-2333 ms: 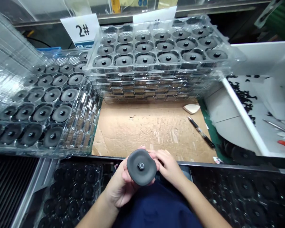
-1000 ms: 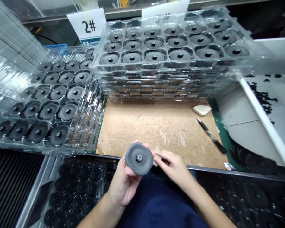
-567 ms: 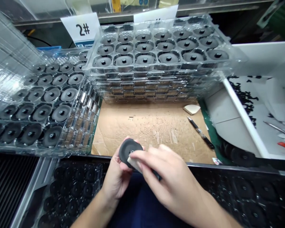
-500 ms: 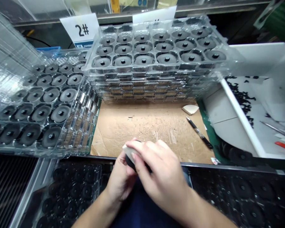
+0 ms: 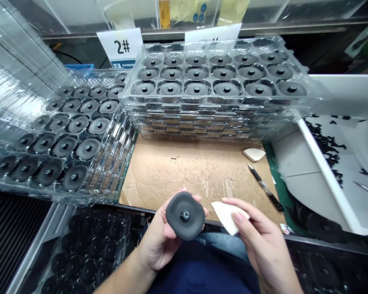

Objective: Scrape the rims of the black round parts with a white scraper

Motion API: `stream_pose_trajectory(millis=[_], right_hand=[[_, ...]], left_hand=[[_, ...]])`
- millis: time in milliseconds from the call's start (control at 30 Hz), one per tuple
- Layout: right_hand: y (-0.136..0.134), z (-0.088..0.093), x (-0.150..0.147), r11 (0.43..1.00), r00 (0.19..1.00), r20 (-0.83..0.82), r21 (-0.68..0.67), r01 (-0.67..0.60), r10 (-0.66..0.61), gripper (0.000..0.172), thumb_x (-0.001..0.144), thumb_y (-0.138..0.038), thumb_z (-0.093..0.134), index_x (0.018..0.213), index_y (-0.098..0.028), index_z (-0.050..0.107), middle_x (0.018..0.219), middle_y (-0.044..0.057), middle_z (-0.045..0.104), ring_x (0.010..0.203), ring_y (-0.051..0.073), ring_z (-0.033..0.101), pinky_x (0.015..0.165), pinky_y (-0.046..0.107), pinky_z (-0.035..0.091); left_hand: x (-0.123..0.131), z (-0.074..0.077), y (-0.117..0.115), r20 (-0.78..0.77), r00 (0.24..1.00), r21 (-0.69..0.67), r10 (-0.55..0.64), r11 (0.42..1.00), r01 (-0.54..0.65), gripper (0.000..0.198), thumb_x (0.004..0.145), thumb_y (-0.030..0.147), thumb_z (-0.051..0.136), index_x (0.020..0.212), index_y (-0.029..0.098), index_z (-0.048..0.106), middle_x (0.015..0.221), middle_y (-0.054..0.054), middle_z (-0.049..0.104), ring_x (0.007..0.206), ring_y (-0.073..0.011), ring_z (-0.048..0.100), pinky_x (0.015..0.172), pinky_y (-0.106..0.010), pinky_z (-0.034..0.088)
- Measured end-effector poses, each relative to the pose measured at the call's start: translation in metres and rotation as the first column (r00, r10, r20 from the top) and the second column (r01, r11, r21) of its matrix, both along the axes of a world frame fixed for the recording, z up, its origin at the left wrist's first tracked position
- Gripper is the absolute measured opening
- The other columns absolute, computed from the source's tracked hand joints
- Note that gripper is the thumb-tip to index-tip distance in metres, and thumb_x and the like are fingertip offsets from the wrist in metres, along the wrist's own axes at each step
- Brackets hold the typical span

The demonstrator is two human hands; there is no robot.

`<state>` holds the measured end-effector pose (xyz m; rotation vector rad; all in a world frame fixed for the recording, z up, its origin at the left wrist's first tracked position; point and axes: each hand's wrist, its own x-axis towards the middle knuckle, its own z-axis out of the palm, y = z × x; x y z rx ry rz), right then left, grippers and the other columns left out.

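Observation:
My left hand (image 5: 159,245) holds a round black rubber disc (image 5: 184,216) by its edge, its face and central stud turned toward me. My right hand (image 5: 260,237) is apart from the disc, a little to the right. It pinches a cream wedge-shaped sponge (image 5: 228,216) between thumb and fingers. A similar wedge (image 5: 254,154) lies on the brown cardboard sheet (image 5: 184,175) beyond my hands, near a black pen (image 5: 265,188).
Stacked transparent trays (image 5: 214,90) of black discs stand beyond the cardboard, with another stack (image 5: 64,139) to the left. Below the bench edge, dark trays (image 5: 92,249) hold more discs. To the right, a white bin (image 5: 325,171) holds black scraps. A "2#" card (image 5: 119,43) stands at the back.
My right hand has pulled back rightward from the disc, with the wedge in view again. The disc's stud now faces me, and the whole scene sits slightly lower in view.

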<state>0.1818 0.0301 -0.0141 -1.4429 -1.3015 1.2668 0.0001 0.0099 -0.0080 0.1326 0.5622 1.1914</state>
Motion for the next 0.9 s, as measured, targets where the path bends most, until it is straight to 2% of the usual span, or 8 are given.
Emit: stream_pose_trajectory(millis=[167, 333, 467, 667, 733, 800, 867, 900], right_hand=[[0.004, -0.021, 0.005, 0.985, 0.999, -0.035, -0.173, -0.006, 0.000, 0.031, 0.080, -0.042, 0.061, 0.101, -0.020, 0.068, 0.086, 0.006, 0.069, 0.077, 0.021, 0.065, 0.058, 0.025, 0.054], [0.015, -0.027, 0.006, 0.975, 0.995, -0.032, -0.197, -0.103, 0.099, 0.032, 0.082, -0.039, 0.060, 0.108, -0.021, 0.065, 0.091, 0.006, 0.069, 0.077, 0.020, 0.066, 0.059, 0.027, 0.057], [0.023, -0.036, 0.006, 0.978, 0.998, -0.004, -0.199, -0.057, 0.058, 0.029, 0.084, -0.040, 0.058, 0.105, -0.022, 0.065, 0.096, 0.006, 0.069, 0.089, 0.022, 0.065, 0.068, 0.029, 0.057], [0.046, -0.004, -0.005, 0.991, 0.961, 0.274, 0.136, 0.008, -0.045, 0.020, 0.087, -0.028, 0.053, 0.103, -0.024, 0.064, 0.103, 0.006, 0.067, 0.091, 0.022, 0.062, 0.074, 0.032, 0.052], [0.051, 0.017, -0.015, 0.932, 0.942, 0.335, 0.348, -0.105, -0.019, 0.026, 0.087, -0.020, 0.050, 0.111, -0.024, 0.060, 0.101, 0.006, 0.065, 0.087, 0.020, 0.060, 0.072, 0.033, 0.049], [0.055, 0.034, -0.027, 0.792, 0.915, 0.382, 0.514, -0.330, 0.133, 0.033, 0.086, -0.013, 0.050, 0.117, -0.020, 0.055, 0.094, 0.006, 0.066, 0.080, 0.019, 0.059, 0.070, 0.033, 0.047], [0.057, 0.046, -0.036, 0.681, 0.850, 0.433, 0.527, -0.509, 0.300, 0.033, 0.085, -0.009, 0.048, 0.117, -0.014, 0.055, 0.087, 0.006, 0.066, 0.074, 0.018, 0.059, 0.069, 0.032, 0.045], [0.058, 0.050, -0.039, 0.671, 0.821, 0.449, 0.490, -0.556, 0.353, 0.031, 0.085, -0.008, 0.046, 0.114, -0.013, 0.056, 0.084, 0.006, 0.066, 0.073, 0.017, 0.059, 0.068, 0.031, 0.044]], left_hand=[[0.001, -0.006, 0.013, 0.050, 0.999, -0.002, -0.019, 1.000, 0.020, 0.061, 0.052, 0.030, 0.082, 0.110, 0.025, 0.063, 0.115, -0.007, 0.066, 0.100, -0.0241, 0.064, 0.081, -0.028, 0.053], [0.006, -0.009, 0.033, 0.091, 0.995, -0.001, -0.034, 0.999, 0.035, 0.059, 0.052, 0.028, 0.082, 0.108, 0.025, 0.064, 0.112, -0.005, 0.068, 0.099, -0.0234, 0.065, 0.081, -0.027, 0.053], [0.007, -0.010, 0.047, 0.076, 0.997, -0.004, -0.021, 1.000, 0.021, 0.059, 0.052, 0.029, 0.082, 0.108, 0.024, 0.064, 0.111, -0.004, 0.068, 0.099, -0.0232, 0.064, 0.080, -0.027, 0.053], [0.010, -0.015, 0.059, -0.037, 0.999, -0.064, -0.007, 0.998, 0.005, 0.065, 0.044, 0.035, 0.084, 0.106, 0.027, 0.066, 0.109, -0.004, 0.068, 0.098, -0.0220, 0.064, 0.087, -0.029, 0.048], [0.012, -0.015, 0.060, -0.100, 0.995, -0.092, 0.008, 0.996, -0.018, 0.066, 0.042, 0.034, 0.085, 0.104, 0.028, 0.066, 0.108, -0.004, 0.069, 0.099, -0.0222, 0.063, 0.090, -0.032, 0.046], [0.011, -0.014, 0.060, -0.145, 0.989, -0.113, -0.017, 0.994, 0.001, 0.059, 0.046, 0.030, 0.085, 0.102, 0.029, 0.068, 0.107, -0.004, 0.069, 0.098, -0.0219, 0.062, 0.093, -0.033, 0.043], [0.008, -0.011, 0.060, -0.156, 0.987, -0.093, -0.038, 0.995, 0.024, 0.055, 0.047, 0.029, 0.085, 0.100, 0.028, 0.068, 0.104, -0.004, 0.070, 0.095, -0.0215, 0.064, 0.091, -0.032, 0.044], [0.005, -0.009, 0.060, -0.158, 0.987, -0.069, -0.028, 0.997, 0.017, 0.056, 0.046, 0.031, 0.085, 0.100, 0.027, 0.068, 0.103, -0.003, 0.070, 0.093, -0.0211, 0.064, 0.088, -0.031, 0.046]])
